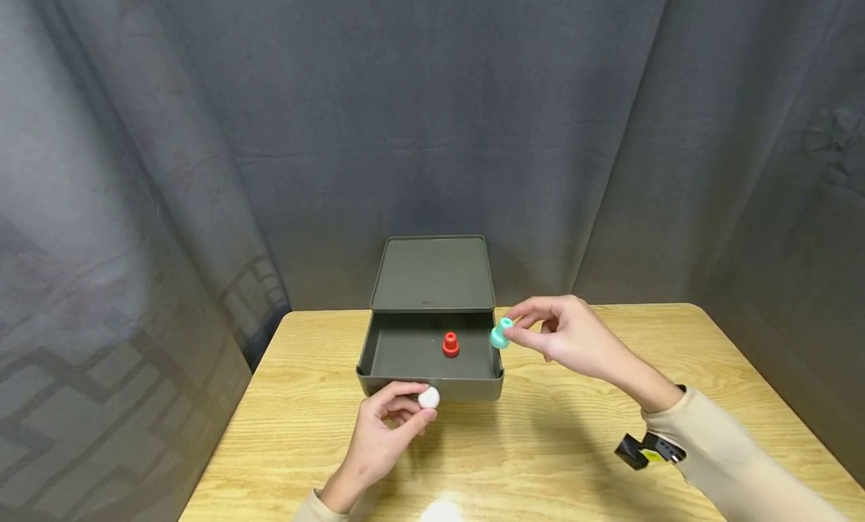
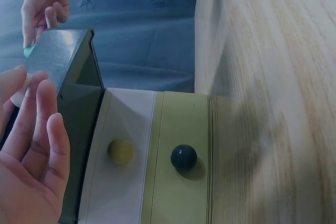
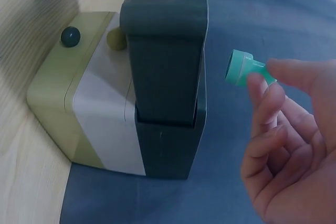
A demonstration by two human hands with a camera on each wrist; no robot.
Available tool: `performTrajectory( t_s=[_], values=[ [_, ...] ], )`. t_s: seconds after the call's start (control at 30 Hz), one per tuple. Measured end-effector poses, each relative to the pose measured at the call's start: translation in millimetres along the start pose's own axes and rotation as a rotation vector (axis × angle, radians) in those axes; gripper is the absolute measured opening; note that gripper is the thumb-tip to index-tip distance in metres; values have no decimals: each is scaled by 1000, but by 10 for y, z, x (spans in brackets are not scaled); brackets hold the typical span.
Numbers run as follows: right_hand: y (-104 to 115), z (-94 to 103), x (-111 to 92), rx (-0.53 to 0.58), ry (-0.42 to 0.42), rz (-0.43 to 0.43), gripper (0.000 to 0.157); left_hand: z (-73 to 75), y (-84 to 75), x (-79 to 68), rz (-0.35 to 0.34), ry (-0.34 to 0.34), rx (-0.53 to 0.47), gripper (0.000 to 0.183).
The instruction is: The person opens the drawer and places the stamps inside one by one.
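Note:
My left hand [image 1: 380,436] pinches a round white knob [image 1: 429,398] on the front of a dark grey drawer [image 1: 473,389], which stands pulled out. In the drawer sits a small red stepped peg-like piece [image 1: 450,345], upright, with a hole in its top. My right hand [image 1: 577,340] holds a teal piece [image 1: 498,336] of similar shape between thumb and fingertips, above the drawer's right edge. From the right wrist view, the teal piece [image 3: 240,67] has its wide end facing away from the fingers.
The dark top [image 1: 434,274] of the drawer unit is a shallow tray. Below the pulled-out drawer are a white drawer [image 2: 118,121] with a yellowish knob [image 2: 121,151] and a green drawer [image 2: 181,121] with a dark knob [image 2: 184,158]. Grey curtains [image 1: 419,131] surround the wooden table [image 1: 304,402].

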State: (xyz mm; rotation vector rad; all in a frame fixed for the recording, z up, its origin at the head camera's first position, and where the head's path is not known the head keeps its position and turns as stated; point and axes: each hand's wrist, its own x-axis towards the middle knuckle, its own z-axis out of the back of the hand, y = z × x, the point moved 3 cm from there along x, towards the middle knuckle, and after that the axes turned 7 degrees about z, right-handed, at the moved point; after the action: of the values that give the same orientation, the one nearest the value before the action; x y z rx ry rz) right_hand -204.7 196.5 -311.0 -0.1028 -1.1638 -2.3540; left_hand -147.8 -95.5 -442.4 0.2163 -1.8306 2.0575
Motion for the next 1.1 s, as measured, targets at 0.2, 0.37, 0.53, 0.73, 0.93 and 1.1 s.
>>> performTrajectory(
  t_s=[0.2,0.37,0.53,0.73,0.93,1.1],
  values=[
    [65,-114,93,7,58,28,20,-5,0,2,-10,3,-7,28],
    [60,-228,167,-3,104,39,18,-11,-9,-2,-15,5,-3,29],
    [-7,-343,221,-83,125,77,15,-30,-24,-6,-2,13,4,28],
    [-39,-469,260,-196,149,80,15,-41,-20,-28,25,11,12,27],
    [-51,-552,260,-231,171,63,12,-63,-11,-45,29,12,18,27],
    [-59,-591,253,-211,188,57,12,-73,-17,-60,24,12,14,27]
  ],
)
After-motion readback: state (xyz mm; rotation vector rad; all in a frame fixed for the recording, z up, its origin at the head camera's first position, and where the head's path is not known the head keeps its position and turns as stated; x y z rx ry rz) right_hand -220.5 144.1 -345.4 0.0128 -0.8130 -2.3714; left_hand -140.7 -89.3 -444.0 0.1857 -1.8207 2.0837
